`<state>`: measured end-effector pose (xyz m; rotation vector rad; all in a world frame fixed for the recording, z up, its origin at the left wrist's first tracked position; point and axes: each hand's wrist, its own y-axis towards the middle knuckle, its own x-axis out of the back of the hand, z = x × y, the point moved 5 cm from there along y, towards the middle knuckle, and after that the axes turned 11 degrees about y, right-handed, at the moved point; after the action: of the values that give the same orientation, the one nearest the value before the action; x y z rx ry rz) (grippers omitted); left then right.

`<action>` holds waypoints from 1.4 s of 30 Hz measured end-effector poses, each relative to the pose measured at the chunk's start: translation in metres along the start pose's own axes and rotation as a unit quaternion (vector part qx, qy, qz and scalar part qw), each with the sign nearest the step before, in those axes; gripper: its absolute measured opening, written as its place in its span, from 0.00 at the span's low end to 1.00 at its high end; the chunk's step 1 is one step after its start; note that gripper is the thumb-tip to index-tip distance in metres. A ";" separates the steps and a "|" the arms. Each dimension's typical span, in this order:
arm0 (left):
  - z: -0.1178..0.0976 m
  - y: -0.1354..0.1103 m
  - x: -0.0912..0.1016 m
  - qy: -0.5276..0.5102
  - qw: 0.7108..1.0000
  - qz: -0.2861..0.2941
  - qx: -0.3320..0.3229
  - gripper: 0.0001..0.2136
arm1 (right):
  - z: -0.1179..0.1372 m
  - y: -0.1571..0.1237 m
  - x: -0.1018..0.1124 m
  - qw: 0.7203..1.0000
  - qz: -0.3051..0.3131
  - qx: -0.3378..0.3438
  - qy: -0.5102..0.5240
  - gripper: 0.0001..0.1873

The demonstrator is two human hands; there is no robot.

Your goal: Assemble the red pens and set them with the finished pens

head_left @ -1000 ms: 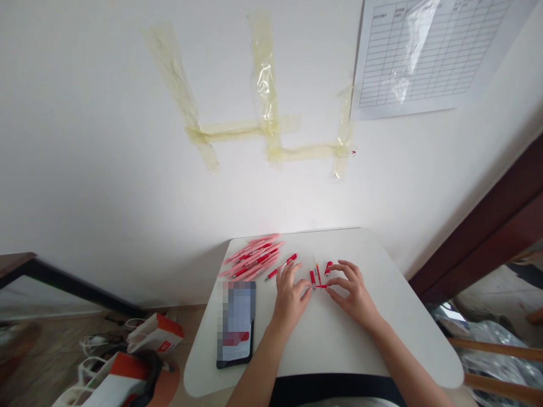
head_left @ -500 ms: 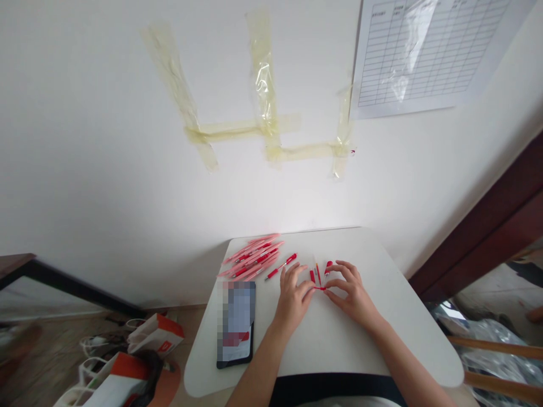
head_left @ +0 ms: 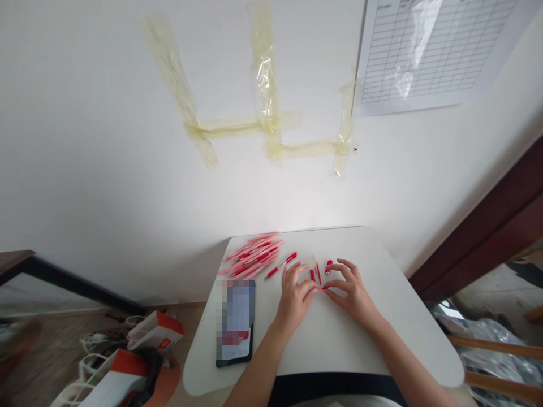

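Observation:
My left hand and my right hand meet at the middle of the small white table. Both pinch a small red pen part between thumb and forefinger, the other fingers spread above it. Just beyond the fingers lie loose red pen pieces. One whole red pen lies by my left hand. A pile of red and pink pens rests at the table's far left corner.
A black phone lies on the table's left side. The table stands against a white wall with yellowed tape strips and a printed chart. Boxes and cables clutter the floor at left; a dark wooden frame stands at right.
My hands have drawn slightly closer together around the red part. The view has shifted a little; nothing else on the table has moved.

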<state>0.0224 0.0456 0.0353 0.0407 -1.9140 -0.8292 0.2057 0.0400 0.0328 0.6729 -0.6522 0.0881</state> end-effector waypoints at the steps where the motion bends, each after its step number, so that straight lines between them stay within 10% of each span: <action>1: 0.000 0.000 0.000 -0.001 1.000 -0.001 0.000 0.06 | 0.001 0.000 0.000 1.000 0.002 -0.001 0.002 0.06; 23: 0.003 0.013 -0.007 -0.009 0.999 0.034 0.001 0.04 | -0.001 -0.001 0.001 1.000 -0.005 -0.017 0.016 0.05; 42: 0.003 0.085 -0.049 0.073 0.968 0.226 -0.078 0.22 | -0.053 -0.017 0.026 0.969 -0.207 -0.112 -0.070 0.10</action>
<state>0.0718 0.1304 0.0435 -0.4070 -1.6237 -0.6404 0.2592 0.0549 0.0073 0.5875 -0.6331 -0.4182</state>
